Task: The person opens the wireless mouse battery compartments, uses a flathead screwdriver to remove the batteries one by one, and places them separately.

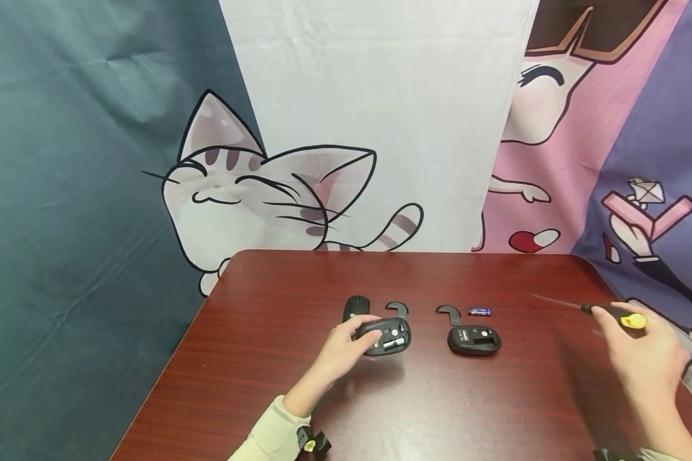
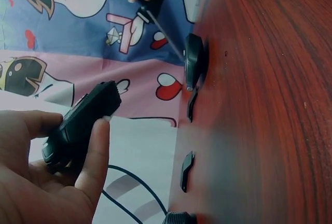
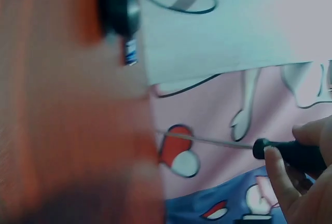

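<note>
My left hand (image 1: 343, 346) grips a black computer mouse (image 1: 393, 338) above the table, underside turned up. Its battery bay is uncovered, and a silvery battery (image 1: 394, 344) lies in it. In the left wrist view that mouse (image 2: 83, 123) sits between thumb and fingers. Off to the right, my right hand (image 1: 646, 355) holds a screwdriver (image 1: 617, 314) with a black and yellow handle, its thin shaft pointing left over the table. A second mouse (image 1: 475, 340) lies upside down between the hands, its bay dark. Behind it is a blue battery (image 1: 479, 312).
Two curved black battery covers (image 1: 398, 308) (image 1: 450, 314) lie behind the two mice. A smaller black mouse (image 1: 355, 306) rests behind my left hand, partly hidden by it. The reddish-brown table (image 1: 254, 384) ends at a printed cloth backdrop (image 1: 438, 115).
</note>
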A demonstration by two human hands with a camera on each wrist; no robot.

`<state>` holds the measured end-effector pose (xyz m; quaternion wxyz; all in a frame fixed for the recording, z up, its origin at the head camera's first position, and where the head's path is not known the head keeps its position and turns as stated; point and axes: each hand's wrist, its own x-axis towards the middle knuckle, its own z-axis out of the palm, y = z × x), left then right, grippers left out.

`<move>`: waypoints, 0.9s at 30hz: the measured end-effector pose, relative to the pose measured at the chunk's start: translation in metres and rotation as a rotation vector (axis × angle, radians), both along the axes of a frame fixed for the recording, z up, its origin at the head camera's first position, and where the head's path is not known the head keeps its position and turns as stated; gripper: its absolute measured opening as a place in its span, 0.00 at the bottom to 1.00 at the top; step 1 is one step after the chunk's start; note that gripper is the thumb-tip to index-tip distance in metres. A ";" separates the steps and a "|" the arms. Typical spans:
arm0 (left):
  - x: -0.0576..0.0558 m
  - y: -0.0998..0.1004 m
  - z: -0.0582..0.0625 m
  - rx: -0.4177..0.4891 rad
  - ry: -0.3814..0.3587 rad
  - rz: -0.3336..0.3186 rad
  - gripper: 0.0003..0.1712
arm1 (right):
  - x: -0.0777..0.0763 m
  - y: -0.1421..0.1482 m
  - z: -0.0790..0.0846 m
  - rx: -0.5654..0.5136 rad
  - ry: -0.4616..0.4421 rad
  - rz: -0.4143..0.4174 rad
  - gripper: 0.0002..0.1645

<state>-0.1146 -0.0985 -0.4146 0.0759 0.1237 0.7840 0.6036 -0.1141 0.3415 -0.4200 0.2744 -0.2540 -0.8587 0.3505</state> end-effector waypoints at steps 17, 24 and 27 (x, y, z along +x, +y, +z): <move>0.004 0.008 0.011 -0.125 0.043 0.085 0.16 | 0.024 -0.043 0.045 -0.776 0.607 0.364 0.16; 0.004 0.011 0.013 -0.107 0.037 0.101 0.17 | 0.033 -0.055 0.053 -0.899 0.763 0.557 0.13; 0.003 0.013 0.011 -0.089 0.047 0.095 0.17 | 0.037 -0.059 0.056 -0.885 0.761 0.629 0.12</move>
